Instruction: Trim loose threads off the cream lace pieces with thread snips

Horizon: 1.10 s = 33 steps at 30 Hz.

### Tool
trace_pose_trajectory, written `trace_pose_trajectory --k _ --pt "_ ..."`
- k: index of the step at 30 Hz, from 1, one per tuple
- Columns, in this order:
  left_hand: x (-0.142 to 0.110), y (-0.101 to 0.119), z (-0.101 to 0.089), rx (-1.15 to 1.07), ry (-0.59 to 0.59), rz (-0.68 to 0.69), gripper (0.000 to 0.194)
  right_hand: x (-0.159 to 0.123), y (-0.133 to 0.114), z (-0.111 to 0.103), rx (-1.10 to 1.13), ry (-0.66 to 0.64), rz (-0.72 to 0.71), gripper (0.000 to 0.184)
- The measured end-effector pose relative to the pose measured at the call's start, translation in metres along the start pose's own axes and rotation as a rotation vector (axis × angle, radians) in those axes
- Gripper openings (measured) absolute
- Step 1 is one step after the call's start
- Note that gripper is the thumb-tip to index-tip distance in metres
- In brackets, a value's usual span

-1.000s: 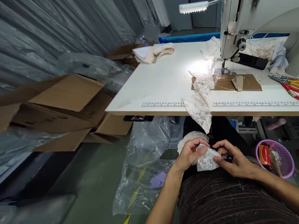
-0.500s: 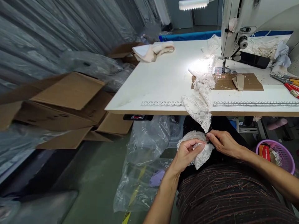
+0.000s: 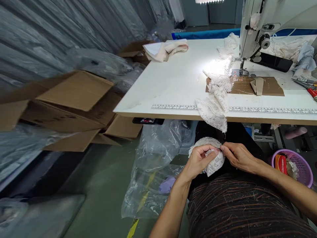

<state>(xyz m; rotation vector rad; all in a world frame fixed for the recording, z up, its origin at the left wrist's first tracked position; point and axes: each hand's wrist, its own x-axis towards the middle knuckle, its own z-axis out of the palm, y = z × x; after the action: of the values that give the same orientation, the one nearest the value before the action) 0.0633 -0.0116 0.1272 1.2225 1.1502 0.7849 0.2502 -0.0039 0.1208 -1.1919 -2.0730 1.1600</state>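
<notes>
White lace fabric (image 3: 215,162) bunches over my lap below the table edge. My left hand (image 3: 201,159) pinches its upper part between thumb and fingers. Beside it, my right hand (image 3: 238,155) is closed, thumb and forefinger pressed together at the lace's edge; whatever is between those fingertips is too small to make out. Another stretch of white lace (image 3: 213,110) hangs over the table's front edge just above my hands and trails back toward the sewing machine needle (image 3: 242,67).
A white sewing table (image 3: 138,96) with a printed ruler spans the front. Scissors (image 3: 300,84) and a black phone (image 3: 274,62) lie at right. A purple basket (image 3: 305,168) stands low right; open cardboard boxes (image 3: 74,89) and plastic bags (image 3: 158,145) are at left.
The hanging lace's tip has come apart from my fingers and now dangles above them. My hands remain close together at the lap lace. The view has shifted slightly.
</notes>
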Motion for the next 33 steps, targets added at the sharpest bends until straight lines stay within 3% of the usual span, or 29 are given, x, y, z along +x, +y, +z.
trace_pose_trajectory --k 5,7,12,14,19,22,24,28,30,33 --pt "0.002 -0.002 0.000 0.004 -0.020 0.008 0.025 -0.002 0.007 0.002 -0.026 0.028 0.054 0.038" --pt "0.002 -0.004 -0.001 0.014 -0.022 0.015 0.023 -0.004 0.013 0.000 0.019 0.126 0.032 0.036" --pt "0.005 -0.008 -0.002 0.053 -0.042 0.022 0.026 0.008 0.025 -0.005 0.214 0.515 0.072 0.034" --pt "0.006 -0.007 -0.002 0.068 -0.053 0.047 0.029 0.020 0.027 -0.006 0.284 0.561 0.062 0.038" --pt "0.001 0.003 -0.007 0.075 -0.033 0.171 0.036 0.032 0.015 -0.003 0.307 0.511 -0.041 0.026" --pt "-0.010 0.015 -0.021 0.126 0.005 0.187 0.034 0.016 0.001 0.001 0.205 0.519 -0.217 0.013" --pt "-0.016 0.023 -0.030 0.186 0.063 0.279 0.030 0.001 -0.008 0.003 0.138 0.483 -0.343 0.007" --pt "-0.012 0.029 -0.034 0.274 0.150 0.455 0.029 -0.021 -0.018 0.007 0.128 0.322 -0.493 0.016" --pt "-0.004 0.025 -0.025 0.273 0.078 0.432 0.037 -0.026 -0.020 0.010 0.157 0.244 -0.494 0.018" --pt "0.008 0.014 -0.007 0.155 -0.137 0.352 0.048 -0.029 -0.020 0.014 0.199 0.198 -0.458 0.018"
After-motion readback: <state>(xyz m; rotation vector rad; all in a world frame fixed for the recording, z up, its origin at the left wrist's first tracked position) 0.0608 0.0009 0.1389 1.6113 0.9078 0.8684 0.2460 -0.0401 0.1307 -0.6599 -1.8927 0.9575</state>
